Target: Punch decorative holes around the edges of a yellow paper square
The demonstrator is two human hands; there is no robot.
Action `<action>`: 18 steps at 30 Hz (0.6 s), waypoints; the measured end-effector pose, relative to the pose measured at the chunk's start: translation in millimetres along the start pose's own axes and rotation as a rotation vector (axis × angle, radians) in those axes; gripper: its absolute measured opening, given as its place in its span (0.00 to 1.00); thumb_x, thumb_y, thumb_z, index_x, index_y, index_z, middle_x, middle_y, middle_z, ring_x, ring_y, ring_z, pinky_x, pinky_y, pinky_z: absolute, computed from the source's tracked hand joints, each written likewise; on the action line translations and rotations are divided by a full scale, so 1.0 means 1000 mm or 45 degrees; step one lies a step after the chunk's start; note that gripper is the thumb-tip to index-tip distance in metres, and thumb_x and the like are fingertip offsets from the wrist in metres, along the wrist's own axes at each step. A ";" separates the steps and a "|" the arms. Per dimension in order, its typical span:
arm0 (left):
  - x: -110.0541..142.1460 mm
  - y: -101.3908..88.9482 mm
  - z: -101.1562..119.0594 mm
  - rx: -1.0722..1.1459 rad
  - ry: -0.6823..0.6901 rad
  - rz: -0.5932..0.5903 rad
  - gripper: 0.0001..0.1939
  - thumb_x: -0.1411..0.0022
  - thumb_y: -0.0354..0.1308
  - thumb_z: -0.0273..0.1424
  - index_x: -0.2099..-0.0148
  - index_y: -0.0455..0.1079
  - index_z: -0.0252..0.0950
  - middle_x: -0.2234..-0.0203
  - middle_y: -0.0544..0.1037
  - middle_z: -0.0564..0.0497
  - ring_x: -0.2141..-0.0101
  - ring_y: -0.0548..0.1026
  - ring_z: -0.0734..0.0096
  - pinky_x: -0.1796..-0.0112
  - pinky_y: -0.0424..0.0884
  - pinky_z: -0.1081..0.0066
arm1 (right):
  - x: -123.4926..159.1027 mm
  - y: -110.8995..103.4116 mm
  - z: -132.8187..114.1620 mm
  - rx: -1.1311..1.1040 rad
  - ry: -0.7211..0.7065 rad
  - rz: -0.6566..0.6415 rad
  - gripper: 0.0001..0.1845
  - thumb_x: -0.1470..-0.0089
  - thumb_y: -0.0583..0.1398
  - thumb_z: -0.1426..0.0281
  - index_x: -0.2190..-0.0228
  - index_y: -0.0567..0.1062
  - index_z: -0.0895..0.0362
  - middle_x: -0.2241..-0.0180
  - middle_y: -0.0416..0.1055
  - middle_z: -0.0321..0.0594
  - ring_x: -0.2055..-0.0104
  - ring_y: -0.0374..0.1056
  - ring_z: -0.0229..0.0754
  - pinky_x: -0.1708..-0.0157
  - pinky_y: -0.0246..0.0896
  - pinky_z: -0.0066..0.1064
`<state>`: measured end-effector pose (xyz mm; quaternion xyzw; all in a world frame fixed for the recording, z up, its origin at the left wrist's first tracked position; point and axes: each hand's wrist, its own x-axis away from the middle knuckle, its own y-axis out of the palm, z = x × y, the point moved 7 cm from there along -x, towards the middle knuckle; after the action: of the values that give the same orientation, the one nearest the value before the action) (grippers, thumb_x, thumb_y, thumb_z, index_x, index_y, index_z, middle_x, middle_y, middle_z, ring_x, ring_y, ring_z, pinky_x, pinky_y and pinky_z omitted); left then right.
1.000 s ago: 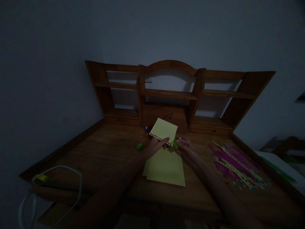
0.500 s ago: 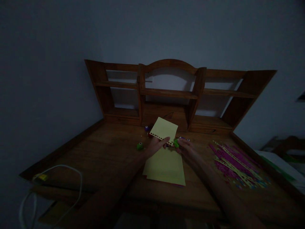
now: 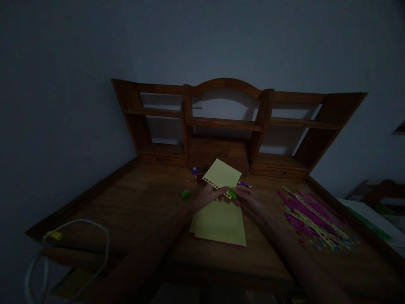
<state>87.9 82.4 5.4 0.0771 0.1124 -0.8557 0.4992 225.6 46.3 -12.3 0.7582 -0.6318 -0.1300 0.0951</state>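
My left hand [image 3: 206, 196] pinches a yellow sheet of paper [image 3: 223, 172] by its near edge, thumb on top. A row of punched holes runs along that edge. In my right hand [image 3: 248, 196] is a small green craft punch [image 3: 232, 193], its head at the sheet's right corner; the fingers partly hide it. Below both hands lies a stack of yellow sheets [image 3: 220, 226] with a reddish layer under it. Another green punch [image 3: 185, 194] rests left of my left hand. Behind the held sheet sit a purple punch [image 3: 195, 170] and a red one [image 3: 199, 179].
More small punches [image 3: 249, 186] lie behind my right hand. A pile of pink and yellow punched strips [image 3: 313, 217] with paper bits covers the desk's right side. A wooden shelf unit [image 3: 224, 123] stands at the back. A white cable [image 3: 106, 236] loops over the left front edge.
The held sheet has shifted slightly right and toward me, with its right corner now at the green punch. My left hand moved right with it; my right hand stays nearly in place.
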 end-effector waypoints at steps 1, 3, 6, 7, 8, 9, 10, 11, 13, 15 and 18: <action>0.000 0.000 0.000 -0.003 -0.004 -0.006 0.18 0.44 0.60 0.44 0.62 0.66 0.33 0.74 0.72 0.52 0.78 0.67 0.77 0.77 0.64 0.75 | 0.000 0.000 0.000 0.003 0.000 -0.003 0.09 0.53 0.68 0.64 0.70 0.79 0.56 0.71 0.73 0.37 0.74 0.63 0.35 0.75 0.54 0.28; 0.000 0.001 0.002 0.000 -0.001 -0.024 0.19 0.44 0.60 0.44 0.62 0.66 0.33 0.74 0.72 0.52 0.78 0.67 0.77 0.77 0.64 0.74 | 0.001 0.001 -0.001 0.008 -0.003 -0.018 0.10 0.52 0.68 0.63 0.70 0.79 0.56 0.70 0.73 0.38 0.73 0.64 0.36 0.75 0.55 0.28; 0.001 0.003 0.004 0.029 0.001 -0.036 0.19 0.44 0.60 0.43 0.59 0.66 0.33 0.73 0.72 0.52 0.79 0.67 0.77 0.78 0.64 0.74 | 0.001 0.002 -0.001 0.016 0.001 -0.037 0.10 0.52 0.68 0.64 0.68 0.79 0.56 0.68 0.74 0.39 0.70 0.65 0.37 0.73 0.56 0.29; 0.001 0.003 0.005 0.033 -0.004 -0.031 0.19 0.44 0.60 0.43 0.59 0.66 0.33 0.73 0.72 0.52 0.79 0.67 0.77 0.78 0.64 0.74 | 0.001 0.002 -0.001 0.014 0.004 -0.033 0.10 0.52 0.68 0.64 0.67 0.79 0.56 0.67 0.74 0.40 0.70 0.66 0.38 0.73 0.56 0.29; 0.001 0.003 0.005 0.031 -0.011 -0.023 0.19 0.44 0.60 0.43 0.59 0.66 0.33 0.73 0.72 0.52 0.79 0.67 0.77 0.78 0.64 0.74 | 0.002 0.002 -0.001 0.011 0.004 -0.024 0.11 0.52 0.68 0.63 0.67 0.79 0.56 0.67 0.74 0.40 0.70 0.66 0.38 0.73 0.56 0.29; 0.002 0.003 0.005 0.026 -0.016 -0.016 0.18 0.44 0.60 0.43 0.60 0.66 0.33 0.74 0.72 0.52 0.79 0.67 0.77 0.78 0.64 0.74 | 0.002 0.002 -0.001 0.007 0.002 -0.016 0.11 0.52 0.68 0.63 0.68 0.79 0.56 0.68 0.74 0.39 0.71 0.65 0.38 0.74 0.56 0.28; 0.002 0.003 0.005 0.019 -0.018 -0.014 0.18 0.44 0.61 0.43 0.60 0.66 0.33 0.74 0.72 0.52 0.79 0.67 0.77 0.77 0.65 0.74 | 0.002 0.002 -0.001 0.005 -0.002 -0.010 0.11 0.53 0.68 0.63 0.68 0.79 0.56 0.69 0.74 0.39 0.72 0.64 0.37 0.75 0.55 0.28; 0.002 0.003 0.005 0.015 -0.015 -0.012 0.18 0.44 0.61 0.43 0.61 0.66 0.33 0.74 0.72 0.52 0.78 0.67 0.77 0.77 0.65 0.74 | 0.002 0.002 -0.001 0.005 -0.007 -0.006 0.11 0.53 0.68 0.63 0.69 0.79 0.56 0.70 0.74 0.38 0.73 0.64 0.36 0.75 0.55 0.28; 0.002 0.003 0.003 0.013 -0.003 -0.014 0.18 0.44 0.61 0.43 0.61 0.66 0.33 0.73 0.72 0.52 0.78 0.68 0.77 0.77 0.66 0.74 | 0.003 0.004 -0.002 0.002 -0.016 -0.009 0.12 0.54 0.68 0.63 0.68 0.79 0.57 0.70 0.74 0.38 0.74 0.64 0.36 0.75 0.55 0.28; 0.001 0.003 0.001 0.012 0.011 -0.024 0.18 0.44 0.60 0.43 0.62 0.66 0.33 0.74 0.72 0.52 0.78 0.67 0.77 0.77 0.65 0.74 | 0.004 0.005 -0.003 -0.012 -0.012 -0.005 0.13 0.54 0.69 0.63 0.66 0.79 0.56 0.67 0.75 0.40 0.69 0.67 0.39 0.71 0.59 0.29; 0.000 0.004 -0.002 -0.014 0.019 -0.039 0.17 0.42 0.59 0.43 0.62 0.66 0.34 0.76 0.71 0.53 0.79 0.67 0.76 0.78 0.65 0.74 | 0.006 0.007 -0.004 -0.020 0.007 -0.001 0.14 0.55 0.69 0.64 0.65 0.78 0.56 0.63 0.76 0.41 0.63 0.70 0.43 0.64 0.62 0.33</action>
<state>91.2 80.8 2.8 0.0789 0.1219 -0.8621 0.4855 221.5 39.0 -6.9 0.7580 -0.6302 -0.1330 0.1028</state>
